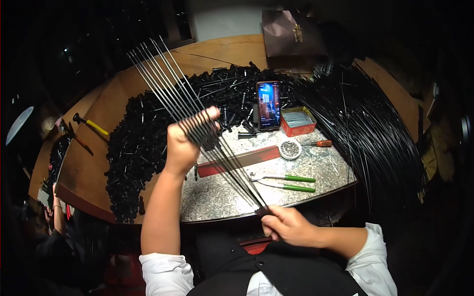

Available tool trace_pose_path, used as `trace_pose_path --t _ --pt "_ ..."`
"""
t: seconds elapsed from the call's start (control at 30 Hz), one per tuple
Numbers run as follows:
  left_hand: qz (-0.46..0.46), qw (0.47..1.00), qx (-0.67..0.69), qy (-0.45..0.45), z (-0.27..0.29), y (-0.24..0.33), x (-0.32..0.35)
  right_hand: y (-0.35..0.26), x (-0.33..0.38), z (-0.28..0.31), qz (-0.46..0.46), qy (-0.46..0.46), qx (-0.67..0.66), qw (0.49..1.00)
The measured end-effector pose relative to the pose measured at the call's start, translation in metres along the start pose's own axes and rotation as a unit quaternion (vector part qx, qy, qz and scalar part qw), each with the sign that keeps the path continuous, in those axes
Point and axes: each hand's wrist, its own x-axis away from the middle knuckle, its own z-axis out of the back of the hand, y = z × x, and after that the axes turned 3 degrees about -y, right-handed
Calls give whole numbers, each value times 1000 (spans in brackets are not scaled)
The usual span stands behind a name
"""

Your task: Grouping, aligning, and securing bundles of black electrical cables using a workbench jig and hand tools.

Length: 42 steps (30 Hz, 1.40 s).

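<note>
Left hand [183,143]: closed around fanned black rods [197,118], mid-length.
Right hand [289,226]: pinches the rods' gathered lower ends.

I see a wooden bench [222,52] with a grey speckled slab [217,195] on it. On these: heap of small black parts [148,133], phone [268,105], red tin [298,121], green-handled pliers [286,182], yellow-handled tool [91,124].

one phone [268,104], one red tin [298,122], two hammers [90,123].
</note>
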Motion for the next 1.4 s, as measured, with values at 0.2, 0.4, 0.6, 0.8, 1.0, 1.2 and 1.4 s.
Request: trace_pose_path --t 0.2,0.4,0.6,0.8,1.0,1.2,1.4 --pt "79 987 -37 -137 -20 -11 94 125 -32 -11 38 25 105 993" --pt "107 895 -222 -372 -16 33 121 189 -65 -16 67 18 187 980" --pt "102 848 -326 -405 -49 -5 157 238 -87 -4 -75 -8 343 936" --pt "-2 872 -397 -287 -74 -26 180 164 -39 4 -12 46 460 887" --pt "-35 869 -417 -264 -73 -30 183 103 -23 -1 200 120 378 896" --pt "-10 871 -431 -237 -75 -35 185 101 -47 0 382 147 383 828" --pt "-29 865 -448 -226 -74 -34 185 75 -36 4 317 168 376 854"
